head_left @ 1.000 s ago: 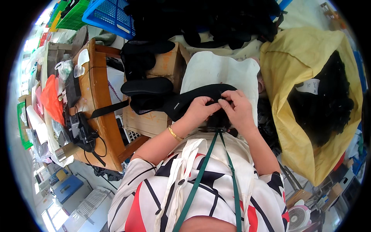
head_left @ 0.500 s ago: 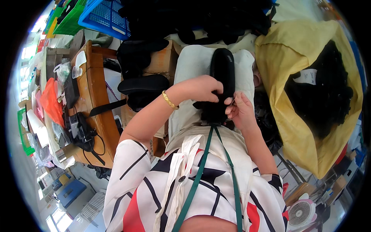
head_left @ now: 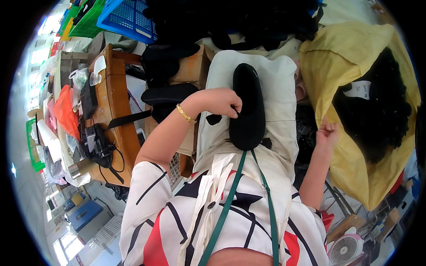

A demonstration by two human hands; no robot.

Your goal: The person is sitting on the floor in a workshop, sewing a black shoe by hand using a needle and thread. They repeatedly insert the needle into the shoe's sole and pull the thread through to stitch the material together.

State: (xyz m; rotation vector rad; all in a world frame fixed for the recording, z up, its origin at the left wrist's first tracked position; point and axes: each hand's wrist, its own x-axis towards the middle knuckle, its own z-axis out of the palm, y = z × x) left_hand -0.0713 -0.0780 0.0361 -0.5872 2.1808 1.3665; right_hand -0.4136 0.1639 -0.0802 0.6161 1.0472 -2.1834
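Observation:
A black cloth shoe lies on the pale cloth over my lap, its opening up and its heel end toward me. My left hand is closed on the left rim of that opening, the fingertips pinching the edge. Out to the right, beside the yellow sack, my right hand is closed in a pinch. A thin dark thread runs taut from the shoe toward it. Whether a needle sits in those fingers is too small to tell. Small black tabs stick out on both sides of the shoe.
A large yellow sack full of black pieces stands at the right. More black shoes rest on cardboard boxes at the left, near a wooden table. A blue crate and a dark pile lie at the far side.
My right hand has moved from beside the shoe far out to the right, drawing the thread out. The shoe now shows its full outline, shifted slightly and turned. My left hand stays at its rim.

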